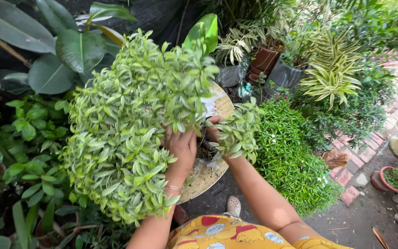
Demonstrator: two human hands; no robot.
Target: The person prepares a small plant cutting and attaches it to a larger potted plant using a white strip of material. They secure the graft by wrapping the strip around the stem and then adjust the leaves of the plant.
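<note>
Both hands are buried in the bushy variegated yellow-green leafy plant (130, 124) sitting in its round tan pot (208, 173). Left hand (180, 147) looks curled round the stems, right hand (215, 131) mostly hidden, can't tell its grip. Stems look soft and snappy, pot probably heavy, so I'd hold low by the base.

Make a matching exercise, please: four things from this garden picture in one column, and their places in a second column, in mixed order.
Things:
1. left hand
2. terracotta pot
3. small red pot
4. right hand

Places:
A. on the ground at the right edge
B. pressed into the big variegated bush
C. at the top, among striped-leaf plants
D. half hidden behind a small leafy sprig

Pairs: 1-B, 2-C, 3-A, 4-D
</note>
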